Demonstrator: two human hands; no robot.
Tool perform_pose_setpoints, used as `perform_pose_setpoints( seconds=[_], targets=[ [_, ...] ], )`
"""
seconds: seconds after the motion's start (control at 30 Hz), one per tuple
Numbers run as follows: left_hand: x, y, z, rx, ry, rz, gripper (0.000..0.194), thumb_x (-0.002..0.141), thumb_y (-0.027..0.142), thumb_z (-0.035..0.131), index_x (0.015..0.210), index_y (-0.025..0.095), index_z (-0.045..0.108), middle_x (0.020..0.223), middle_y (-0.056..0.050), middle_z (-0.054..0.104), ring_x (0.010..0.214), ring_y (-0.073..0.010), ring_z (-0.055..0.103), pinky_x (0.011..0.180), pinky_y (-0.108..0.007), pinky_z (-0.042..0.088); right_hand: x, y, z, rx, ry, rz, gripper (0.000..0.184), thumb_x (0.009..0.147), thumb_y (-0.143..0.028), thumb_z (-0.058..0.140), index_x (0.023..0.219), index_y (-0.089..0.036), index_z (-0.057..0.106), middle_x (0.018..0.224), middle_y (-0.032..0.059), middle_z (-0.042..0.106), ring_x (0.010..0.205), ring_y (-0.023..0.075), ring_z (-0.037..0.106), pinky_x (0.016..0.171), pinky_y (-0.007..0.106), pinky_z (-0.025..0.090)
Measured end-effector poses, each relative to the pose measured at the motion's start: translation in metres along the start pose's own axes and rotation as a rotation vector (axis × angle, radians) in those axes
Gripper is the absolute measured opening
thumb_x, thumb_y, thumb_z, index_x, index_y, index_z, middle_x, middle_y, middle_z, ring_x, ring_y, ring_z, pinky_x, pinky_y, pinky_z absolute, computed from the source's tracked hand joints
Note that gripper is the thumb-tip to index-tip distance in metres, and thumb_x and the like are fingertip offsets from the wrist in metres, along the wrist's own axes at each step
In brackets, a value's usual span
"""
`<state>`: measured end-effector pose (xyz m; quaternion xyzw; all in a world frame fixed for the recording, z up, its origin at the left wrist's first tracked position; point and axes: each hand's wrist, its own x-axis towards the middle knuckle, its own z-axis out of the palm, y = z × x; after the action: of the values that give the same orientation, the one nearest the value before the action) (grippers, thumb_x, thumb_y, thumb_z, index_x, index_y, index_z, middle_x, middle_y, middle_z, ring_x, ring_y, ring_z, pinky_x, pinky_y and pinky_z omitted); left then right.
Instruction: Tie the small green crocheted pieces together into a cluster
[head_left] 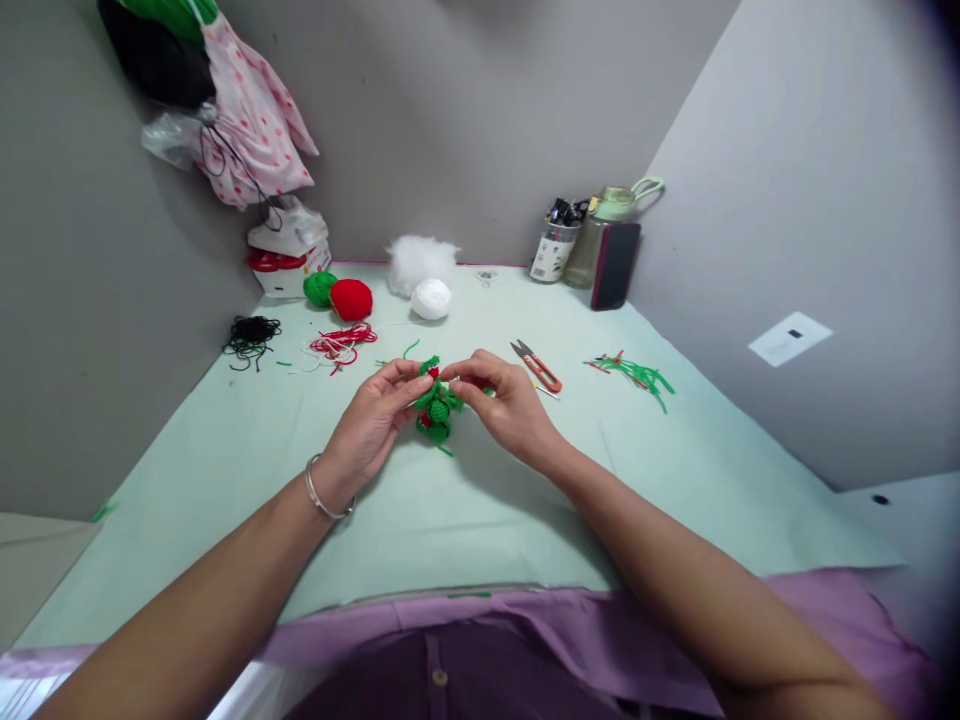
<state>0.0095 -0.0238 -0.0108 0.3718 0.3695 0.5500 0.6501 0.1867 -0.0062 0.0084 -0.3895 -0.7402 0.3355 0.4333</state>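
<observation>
Grips with the curled, nearly closed left hand (369, 415) the green-and-red crocheted piece (439, 411), over the table (480, 530). Looks light, soft, hardly slippery; probably best held by its thicker body. Pinches beside its top with the almost closed right hand (504, 405); cannot tell on what.

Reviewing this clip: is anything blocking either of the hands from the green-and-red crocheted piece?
Nothing visible is. The left hand holds the green-and-red crocheted piece, and the right hand is right at its other side. The orange-handled thread snips lie beyond the right hand, not between.
</observation>
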Motion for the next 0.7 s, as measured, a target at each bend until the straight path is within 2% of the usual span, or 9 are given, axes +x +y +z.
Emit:
perform_pose_setpoints(
  seconds=[0.2,0.43,0.57,0.7],
  targets=[
    [0.0002,0.0005,0.0007,-0.034,0.011,-0.029,0.023,0.077,0.023,0.082,0.092,0.017,0.066,0.083,0.001,0.069,0.071,-0.0105,0.064,0.064,-0.02,0.052,0.0012,0.0028,-0.0054,0.078,-0.058,0.052,0.018,0.087,-0.015,0.061,0.091,-0.021,0.077,0.074,-0.0015,0.055,0.065,0.0112,0.05,0.063,0.027,0.041],
    [0.0009,0.0005,-0.0009,-0.032,0.039,0.028,0.023,0.078,0.028,0.082,0.089,0.017,0.065,0.085,0.001,0.068,0.076,-0.0098,0.064,0.067,-0.019,0.052,0.0009,0.0004,-0.009,-0.108,-0.002,-0.018,0.019,0.088,-0.012,0.059,0.088,-0.021,0.077,0.076,0.0001,0.057,0.066,0.0118,0.05,0.063,0.027,0.042],
    [0.0024,0.0019,-0.0024,-0.077,0.028,0.014,0.028,0.076,0.029,0.084,0.091,0.017,0.063,0.086,0.0,0.069,0.077,-0.0115,0.067,0.069,-0.021,0.054,0.0012,0.001,-0.0097,-0.126,0.025,-0.036,0.017,0.089,-0.013,0.06,0.087,-0.02,0.076,0.077,0.0001,0.058,0.065,0.0113,0.05,0.062,0.027,0.042],
    [0.0029,0.0025,-0.0022,-0.101,-0.002,-0.007,0.025,0.078,0.026,0.083,0.091,0.016,0.064,0.085,0.001,0.069,0.074,-0.0106,0.066,0.066,-0.02,0.052,0.0008,0.0013,-0.009,-0.137,0.019,-0.048,0.018,0.088,-0.012,0.06,0.088,-0.021,0.076,0.076,-0.0002,0.058,0.065,0.0113,0.051,0.062,0.027,0.042]
  ],
)
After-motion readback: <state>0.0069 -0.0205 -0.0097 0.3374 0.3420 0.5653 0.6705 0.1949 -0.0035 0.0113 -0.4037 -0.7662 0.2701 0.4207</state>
